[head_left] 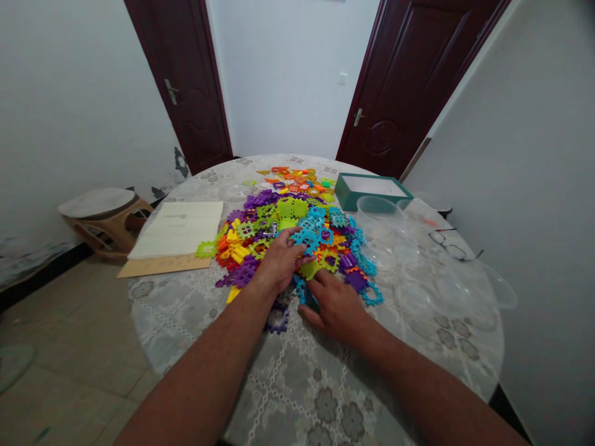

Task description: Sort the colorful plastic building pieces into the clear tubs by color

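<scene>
- Reaching into a heap of colourful plastic pieces, the left hand lies over its near middle, fingers extended; the right hand curls at its near edge.
- I can't tell whether either hand grips anything: the left one's fingertips touch or cover pieces, and the right one's fingers partly hide a blue piece.
- The heap hems the fingers in ahead and on both sides; towards the wrists, patterned tablecloth shows between the forearms.
- Left of the left hand, one sheet of paper and one tan strip reach the table's edge.
- Right of the right hand sit several clear tubs, overlapping too much to count, and one pair of glasses.
- Beyond the right hand stands one green box.
- One dark toothed piece lies just nearer than the left hand, by its wrist.
- The lower pieces are buried, their number uncountable.
</scene>
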Tool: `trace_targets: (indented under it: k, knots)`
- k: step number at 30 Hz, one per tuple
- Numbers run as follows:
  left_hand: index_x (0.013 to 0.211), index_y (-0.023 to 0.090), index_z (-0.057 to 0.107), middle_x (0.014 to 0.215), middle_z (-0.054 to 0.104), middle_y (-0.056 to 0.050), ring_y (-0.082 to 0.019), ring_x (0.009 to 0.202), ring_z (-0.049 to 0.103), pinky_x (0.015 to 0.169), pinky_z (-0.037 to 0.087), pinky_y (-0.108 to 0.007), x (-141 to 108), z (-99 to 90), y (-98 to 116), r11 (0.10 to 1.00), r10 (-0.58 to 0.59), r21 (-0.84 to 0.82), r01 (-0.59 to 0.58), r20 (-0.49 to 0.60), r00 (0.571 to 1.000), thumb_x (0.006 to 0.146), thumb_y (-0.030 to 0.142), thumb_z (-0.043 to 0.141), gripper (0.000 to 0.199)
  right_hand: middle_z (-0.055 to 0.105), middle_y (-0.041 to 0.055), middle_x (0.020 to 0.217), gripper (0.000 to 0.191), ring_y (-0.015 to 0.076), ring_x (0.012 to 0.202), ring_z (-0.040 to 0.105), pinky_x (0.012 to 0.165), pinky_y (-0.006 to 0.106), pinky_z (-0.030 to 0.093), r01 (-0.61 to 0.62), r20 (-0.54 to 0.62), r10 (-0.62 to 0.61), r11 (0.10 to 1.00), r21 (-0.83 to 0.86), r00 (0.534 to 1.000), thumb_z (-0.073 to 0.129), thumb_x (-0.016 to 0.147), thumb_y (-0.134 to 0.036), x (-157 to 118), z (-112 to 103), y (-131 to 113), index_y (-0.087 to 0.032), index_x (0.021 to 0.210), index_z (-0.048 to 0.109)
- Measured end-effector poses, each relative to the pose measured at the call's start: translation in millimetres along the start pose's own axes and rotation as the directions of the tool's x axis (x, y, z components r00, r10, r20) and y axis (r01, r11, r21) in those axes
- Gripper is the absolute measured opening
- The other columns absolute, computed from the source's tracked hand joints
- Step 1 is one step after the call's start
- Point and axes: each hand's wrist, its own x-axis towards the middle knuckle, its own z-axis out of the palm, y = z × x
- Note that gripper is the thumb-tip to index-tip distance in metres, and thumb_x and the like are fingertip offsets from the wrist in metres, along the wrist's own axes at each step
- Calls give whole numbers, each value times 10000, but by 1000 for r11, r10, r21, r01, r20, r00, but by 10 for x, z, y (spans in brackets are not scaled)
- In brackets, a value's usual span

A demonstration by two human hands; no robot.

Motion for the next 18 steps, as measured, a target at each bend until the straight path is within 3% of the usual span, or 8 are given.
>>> trace_targets:
  k: [4,8,12,18]
  knots:
    - [1318,220,641,938,602,-13,-139,816,615,714,608,-261,17,-19,-20,999,-21,43,22,-14,1000,755,128,755,582,654,168,1180,297,317,1080,616,859,416,543,44,-9,-45,997,-66,999,639,960,-391,-29,19,-61,-171,1154,687]
    - [1330,201,618,913,667,-9,-132,690,631,616,554,-245,16,-26,-9,996,-45,72,44,22,999,762,176,741,582,671,169,1121,289,331,1060,626,863,440,548,50,-32,-54,993,-111,998,616,978,-407,-30,67,-88,-163,1108,699]
    - [1318,203,606,988,708,-30,-138,711,663,640,570,-259,11,-20,10,996,-87,23,86,33,996,744,171,747,592,686,156,1058,170,301,993,645,818,406,537,15,-43,-21,992,-124,999,565,986,-266,-4,126,-70,-180,1048,698]
    - [1215,195,641,1011,644,-56,-180,963,664,811,635,-326,30,8,-64,996,-79,-42,79,-3,997,700,62,733,540,710,131,1018,183,255,891,658,780,360,492,-94,-63,90,994,-62,994,517,993,-198,53,133,42,-176,1058,686]
